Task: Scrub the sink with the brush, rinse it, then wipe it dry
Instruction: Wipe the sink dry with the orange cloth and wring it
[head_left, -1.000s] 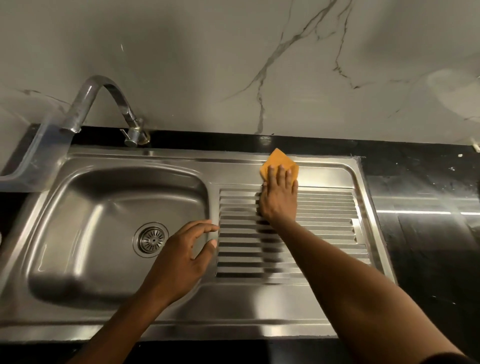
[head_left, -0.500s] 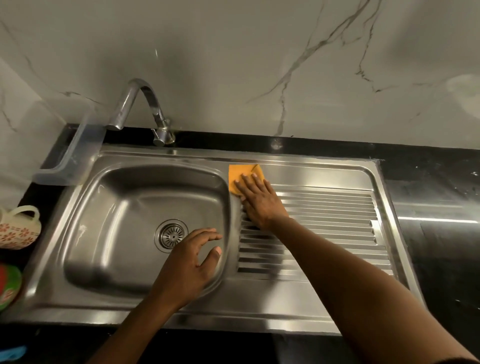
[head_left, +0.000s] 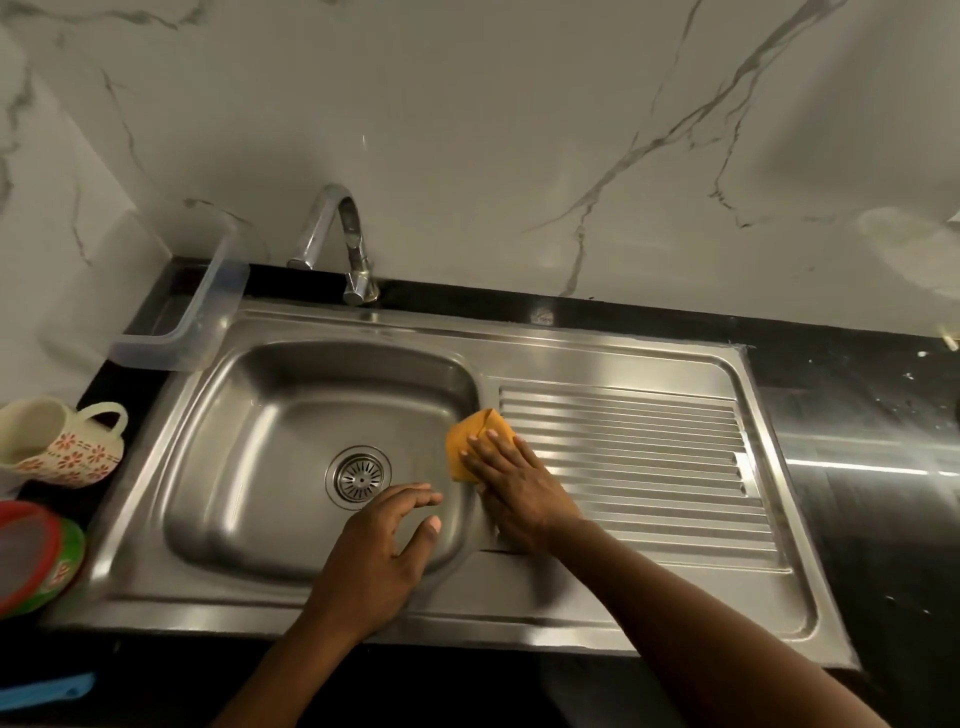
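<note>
Wiping looks like the step going on now, so I think the scrubbing and rinsing are done: no brush is in sight and no water runs from the tap (head_left: 337, 234). The sink (head_left: 571, 358) shines, but I cannot tell which parts are dry. The orange cloth (head_left: 470, 439) lies just right of the drain (head_left: 358, 477), on the bowl's edge. The right hand (head_left: 511, 491) presses flat on it, fingers straight, not curled round it. The left hand (head_left: 379, 556) hovers just in front of the drain, fingers loose, holding nothing.
</note>
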